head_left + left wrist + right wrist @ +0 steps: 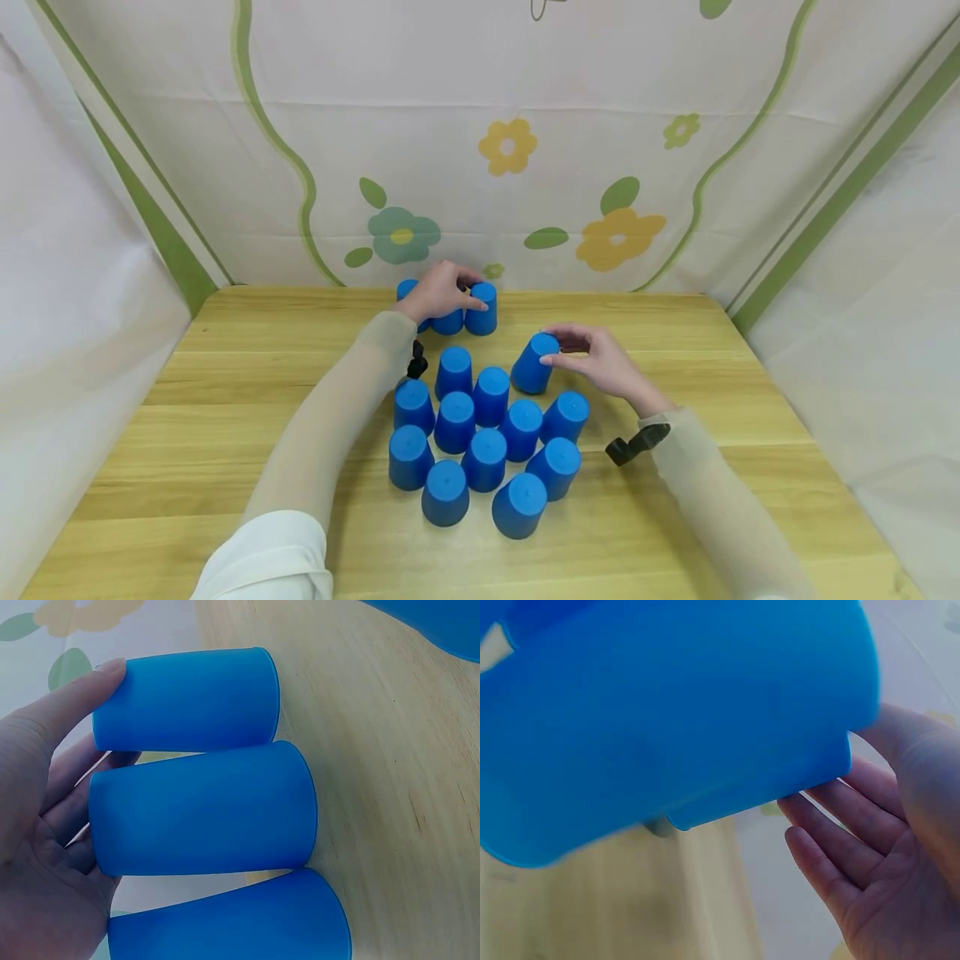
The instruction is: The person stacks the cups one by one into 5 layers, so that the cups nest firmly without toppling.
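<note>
Right hand [603, 367] pinches one blue cup [531, 371] between thumb and fingers, just beyond the cup cluster [486, 458] at its far right; the cup lies left of the palm, long axis leaning top-first toward that hand, the nearer of the two. Farther off, behind the cluster's left half, the left hand [437, 293] grips the right-end cup [481, 322] of a mouth-down row [447, 325].

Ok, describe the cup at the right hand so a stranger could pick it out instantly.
On the wooden table, find the large cluster of blue cups in front of the short back row. At the cluster's rear right edge is the blue cup. Unlike its matching neighbours, it alone is held by the right hand.
</note>
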Demonstrator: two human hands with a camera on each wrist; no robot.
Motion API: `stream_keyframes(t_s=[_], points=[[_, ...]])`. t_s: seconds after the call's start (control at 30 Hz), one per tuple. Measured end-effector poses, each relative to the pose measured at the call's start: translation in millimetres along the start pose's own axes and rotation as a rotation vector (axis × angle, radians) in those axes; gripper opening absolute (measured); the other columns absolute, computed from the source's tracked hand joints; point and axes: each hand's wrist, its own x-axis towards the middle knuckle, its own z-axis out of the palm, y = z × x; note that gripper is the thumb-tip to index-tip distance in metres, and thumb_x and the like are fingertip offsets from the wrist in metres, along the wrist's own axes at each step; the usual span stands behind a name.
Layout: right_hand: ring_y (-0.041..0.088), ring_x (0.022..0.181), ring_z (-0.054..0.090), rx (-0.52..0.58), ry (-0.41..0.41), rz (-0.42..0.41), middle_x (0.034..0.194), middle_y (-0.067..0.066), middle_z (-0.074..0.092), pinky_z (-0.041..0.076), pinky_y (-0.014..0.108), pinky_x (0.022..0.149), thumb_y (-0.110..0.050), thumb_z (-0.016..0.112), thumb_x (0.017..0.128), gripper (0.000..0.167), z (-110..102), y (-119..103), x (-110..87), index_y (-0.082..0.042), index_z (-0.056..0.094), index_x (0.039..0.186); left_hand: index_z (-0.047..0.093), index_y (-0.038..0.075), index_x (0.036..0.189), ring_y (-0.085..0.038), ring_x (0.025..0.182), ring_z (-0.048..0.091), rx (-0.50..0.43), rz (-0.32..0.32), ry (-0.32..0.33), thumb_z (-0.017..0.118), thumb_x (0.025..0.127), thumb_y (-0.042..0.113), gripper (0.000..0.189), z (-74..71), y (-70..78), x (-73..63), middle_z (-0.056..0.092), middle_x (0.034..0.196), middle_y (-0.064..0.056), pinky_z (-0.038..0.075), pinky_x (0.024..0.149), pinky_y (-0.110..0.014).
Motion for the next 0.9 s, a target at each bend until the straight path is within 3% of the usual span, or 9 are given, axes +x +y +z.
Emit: stream_keyframes(t_s=[0.27,0.7,0.9], points=[[0.025,0.111,0.065,0.011,0.056,-0.022,0.127,0.008,0.067,0.053,0.039,0.097,-0.031,0.076,0.094,0.047,-16,8,24.9,-0.008,0.065,0.134,0.071,0.007,0.128,-0.021,0.109,0.062,0.005,-0.021,-0.003,0.084,0.088,0.026,0.045,0.8,-0.5,0.3,0.070,0.123,-0.007,0.052,0.096,-0.036],[0.025,0.112,0.064,-0.011,0.089,-0.001,0.127,0.008,0.067,0.051,0.044,0.099,-0.039,0.077,0.092,0.054,-20,8,67.2,-0.010,0.065,0.135,0.071,0.007,0.129,-0.023,0.110,0.062,0.016,-0.013,-0.006,0.082,0.089,0.025,0.045,-0.1,0.8,-1.1,0.070,0.124,-0.008,0.052,0.096,-0.037],[0.025,0.111,0.063,-0.035,0.091,0.027,0.128,0.008,0.066,0.051,0.043,0.098,-0.040,0.078,0.091,0.055,-16,15,84.9,-0.010,0.064,0.135,0.068,0.007,0.132,-0.022,0.114,0.061,0.022,-0.039,-0.008,0.083,0.088,0.027,0.051,0.5,1.8,-0.9,0.068,0.127,-0.008,0.051,0.098,-0.037]])
